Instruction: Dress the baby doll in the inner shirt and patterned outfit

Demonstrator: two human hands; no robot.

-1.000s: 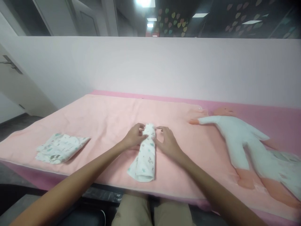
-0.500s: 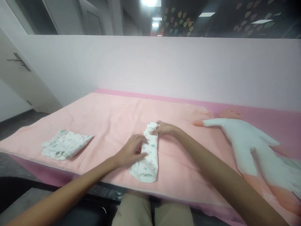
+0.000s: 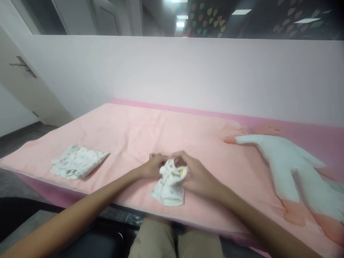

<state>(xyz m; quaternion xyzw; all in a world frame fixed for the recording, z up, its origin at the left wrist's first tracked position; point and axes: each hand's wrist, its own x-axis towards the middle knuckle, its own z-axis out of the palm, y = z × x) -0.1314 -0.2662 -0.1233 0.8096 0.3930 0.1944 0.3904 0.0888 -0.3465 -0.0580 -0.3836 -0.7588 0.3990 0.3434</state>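
Note:
A white baby garment (image 3: 170, 195) with a small green print lies in a narrow strip on the pink cloth, its upper end folded over toward me. My right hand (image 3: 192, 175) is closed on that folded end, where the white inner side and a bit of yellow show. At the fold's left side, my left hand (image 3: 154, 166) has its fingers curled against the fabric, with some fingertips hidden. A second piece of printed baby clothing (image 3: 79, 163) lies folded flat to the left, apart from both hands.
The pink cloth (image 3: 129, 125) covers most of the table. To the right, a baby doll (image 3: 282, 154) in a white suit lies on its back. A white wall (image 3: 172, 71) borders the far edge, with a door (image 3: 27, 82) on the left.
My right hand has brought the garment's upper end down toward me, folding it over the lower part. My left hand has moved up from the strip's middle to the fold.

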